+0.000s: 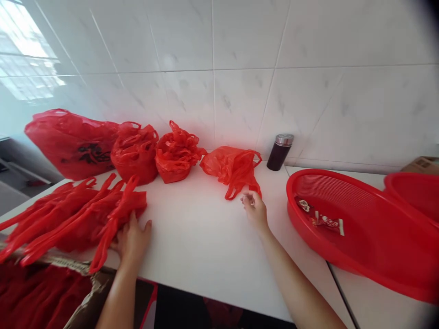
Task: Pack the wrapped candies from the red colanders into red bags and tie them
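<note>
My left hand (132, 240) is at the right end of a row of filled red plastic bags (85, 208) with long handles. Its fingers reach against the nearest bag and are partly hidden, while the thumb sticks out apart. My right hand (254, 211) is by the loose handles of a slack red plastic bag (228, 164) lying near the wall. Its fingers are curled together; whether a bit of the bag or some other small thing is between them cannot be made out.
Bulging red bags (133, 153) stand along the tiled wall, with a dark flask (280, 153) farther right. A red plastic basket (370, 246) on the right holds a few wrapped pieces (331, 222). A cardboard box (80, 310) of red bags sits below the table's left edge.
</note>
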